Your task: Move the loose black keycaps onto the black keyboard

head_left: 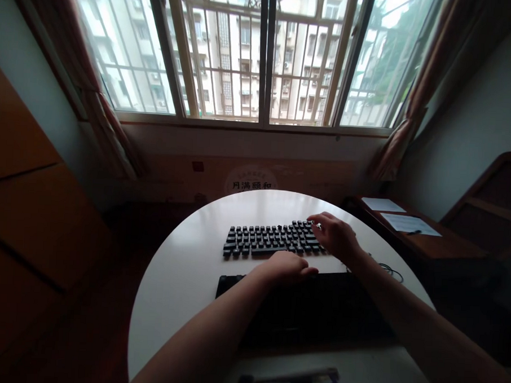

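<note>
Black keycaps (pixel 257 237) stand on the white round table in keyboard-shaped rows, with bits of white showing between them. My right hand (pixel 336 234) is over the right end of these rows. Its index finger and thumb reach left among the far keycaps, with a gap between them. A dark keyboard body (pixel 318 313) lies nearer to me, its surface hard to make out in the shade. Above its far edge is my left hand (pixel 284 266), fingers curled and mostly hidden, thumb pointing right. What they hold, if anything, cannot be seen.
The round table (pixel 171 278) has a thin cable (pixel 390 271) at its right. A dark, partly see-through object (pixel 293 382) lies at the near edge. Papers (pixel 410 223) and a pen (pixel 414 232) rest on a low wooden surface at right. Barred windows are ahead.
</note>
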Action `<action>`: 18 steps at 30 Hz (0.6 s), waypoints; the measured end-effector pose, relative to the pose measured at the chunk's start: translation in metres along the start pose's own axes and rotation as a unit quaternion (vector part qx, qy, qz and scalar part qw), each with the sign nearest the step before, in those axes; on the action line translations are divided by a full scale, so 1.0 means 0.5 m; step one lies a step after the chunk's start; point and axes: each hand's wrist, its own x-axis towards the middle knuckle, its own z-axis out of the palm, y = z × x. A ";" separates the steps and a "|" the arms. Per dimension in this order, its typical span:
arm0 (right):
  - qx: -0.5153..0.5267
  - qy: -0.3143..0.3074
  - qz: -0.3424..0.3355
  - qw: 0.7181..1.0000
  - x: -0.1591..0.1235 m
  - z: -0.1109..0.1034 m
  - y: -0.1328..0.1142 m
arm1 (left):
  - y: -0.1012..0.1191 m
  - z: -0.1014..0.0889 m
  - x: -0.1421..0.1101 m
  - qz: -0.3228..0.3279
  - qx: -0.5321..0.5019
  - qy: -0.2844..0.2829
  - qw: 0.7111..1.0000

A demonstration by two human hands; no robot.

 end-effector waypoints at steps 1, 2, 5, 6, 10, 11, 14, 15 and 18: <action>-0.029 -0.018 0.002 0.999 0.023 0.002 -0.001 | 0.001 -0.001 -0.001 0.000 0.000 0.001 1.000; -0.049 -0.041 0.003 0.998 0.048 0.007 0.000 | 0.002 -0.001 -0.002 0.000 0.000 0.002 1.000; -0.065 -0.114 0.000 0.991 0.123 0.030 0.015 | 0.003 0.003 -0.004 0.006 0.003 0.010 1.000; -0.069 -0.142 0.003 0.988 0.146 0.041 0.022 | 0.002 0.005 -0.004 0.009 0.005 0.014 1.000; -0.081 -0.243 0.023 0.966 0.210 0.090 0.048 | -0.004 0.015 0.000 0.020 0.019 0.018 0.999; -0.082 -0.263 0.026 0.961 0.220 0.101 0.052 | -0.006 0.017 0.002 0.022 0.021 0.018 0.999; -0.082 -0.310 0.031 0.947 0.242 0.130 0.063 | -0.010 0.021 0.006 0.030 0.018 0.025 0.999; -0.083 -0.321 0.031 0.943 0.247 0.137 0.066 | -0.011 0.021 0.008 0.032 0.015 0.027 0.999; -0.087 -0.340 0.034 0.936 0.259 0.155 0.073 | -0.013 0.022 0.010 0.027 0.006 0.022 0.999</action>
